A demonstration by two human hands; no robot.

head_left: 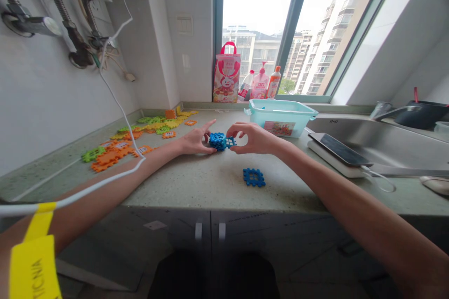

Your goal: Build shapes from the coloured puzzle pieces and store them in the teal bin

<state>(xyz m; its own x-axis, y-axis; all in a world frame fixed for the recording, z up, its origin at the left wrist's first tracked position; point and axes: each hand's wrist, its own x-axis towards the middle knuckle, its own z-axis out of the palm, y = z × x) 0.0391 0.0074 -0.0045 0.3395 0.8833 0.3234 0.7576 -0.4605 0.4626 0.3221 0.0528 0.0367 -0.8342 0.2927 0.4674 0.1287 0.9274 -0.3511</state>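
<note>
My left hand (196,141) steadies a small blue assembly of interlocking plastic tiles (217,141) on the countertop, its thumb in front and one finger stretched out behind. From the other side, my right hand (253,138) pinches a blue window-grid tile (229,142) between thumb and fingers. This tile touches the right side of the assembly; whether it is locked in cannot be seen. Nearer to me lies a single flat blue tile (254,177) with a grid in its middle.
Orange, yellow and green tiles (112,155) spread along the left wall. A light-blue plastic tub (298,121) stands behind my right hand. To the right, a phone (338,149) rests on a white box beside the steel sink (393,149). A white cable (119,98) hangs across my left forearm.
</note>
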